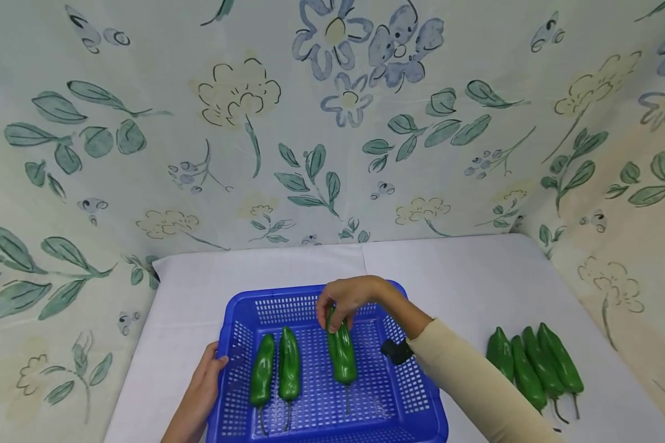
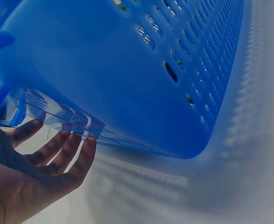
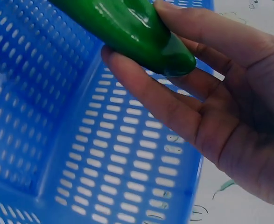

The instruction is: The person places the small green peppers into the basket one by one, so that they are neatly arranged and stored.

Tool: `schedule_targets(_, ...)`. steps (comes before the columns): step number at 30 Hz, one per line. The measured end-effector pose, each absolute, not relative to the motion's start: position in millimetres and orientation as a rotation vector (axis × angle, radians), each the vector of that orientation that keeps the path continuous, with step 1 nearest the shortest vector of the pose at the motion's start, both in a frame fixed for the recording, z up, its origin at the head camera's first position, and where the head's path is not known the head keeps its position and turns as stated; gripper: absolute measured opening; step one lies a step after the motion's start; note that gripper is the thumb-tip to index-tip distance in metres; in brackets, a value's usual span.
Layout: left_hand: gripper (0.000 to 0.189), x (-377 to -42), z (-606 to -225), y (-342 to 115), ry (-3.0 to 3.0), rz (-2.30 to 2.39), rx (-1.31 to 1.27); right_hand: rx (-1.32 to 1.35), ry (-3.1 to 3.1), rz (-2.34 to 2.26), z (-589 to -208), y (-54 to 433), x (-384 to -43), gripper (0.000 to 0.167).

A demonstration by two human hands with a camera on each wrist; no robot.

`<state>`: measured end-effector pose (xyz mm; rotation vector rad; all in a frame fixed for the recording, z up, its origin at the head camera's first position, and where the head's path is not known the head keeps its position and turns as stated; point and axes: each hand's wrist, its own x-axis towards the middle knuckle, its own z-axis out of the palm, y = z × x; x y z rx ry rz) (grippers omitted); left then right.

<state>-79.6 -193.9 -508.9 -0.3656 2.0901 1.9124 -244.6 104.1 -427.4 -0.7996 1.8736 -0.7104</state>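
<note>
My right hand [image 1: 348, 298] pinches a glossy green pepper [image 1: 342, 357] by its tip end, over the inside of a blue plastic basket [image 1: 332, 434]. In the right wrist view, thumb and fingers sit on either side of that pepper [image 3: 132, 28]. Whether its lower end touches the basket floor I cannot tell. Two more green peppers, one [image 1: 262, 372] beside the other [image 1: 289, 364], lie in the basket's left part, stems toward me. My left hand [image 1: 202, 375] holds the basket's left side, thumb at the rim and fingertips against the outer wall [image 2: 104, 84].
Several green peppers [image 1: 532, 366] lie side by side on the white cloth-covered table [image 1: 454, 264], right of the basket. Floral fabric [image 1: 310, 172] rises behind the table and along both sides. A black device [image 1: 396, 352] is strapped at my right wrist.
</note>
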Motion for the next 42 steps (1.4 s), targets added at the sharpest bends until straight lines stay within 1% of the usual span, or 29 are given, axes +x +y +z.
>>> schedule_targets(6, 0.04, -80.8, -508.7, -194.4, 2.103, 1.896, -0.368, -0.799, 1.903, -0.709, -438.6, 88.3, -241.5, 0.013)
schedule_targets(18, 0.04, -79.8, -510.4, -194.3, 2.1, 1.913, -0.356, -0.838, 1.974, -0.673, -459.0, 61.5, -228.1, 0.012)
schedule_targets(28, 0.039, -79.9, -509.5, -192.7, 2.07, 1.943, -0.345, -0.789, 2.027, -0.641, -468.7, 53.5, -223.1, 0.012)
schedule_targets(36, 0.04, -80.2, -510.0, -192.2, 2.082, 1.932, -0.353, -0.735, 1.978, -0.616, -465.5, 52.2, -220.3, 0.026)
schedule_targets(42, 0.04, -80.4, -509.8, -192.6, 2.084, 1.925, -0.357, -0.739, 1.978, -0.654, -458.3, 58.4, -218.2, 0.033)
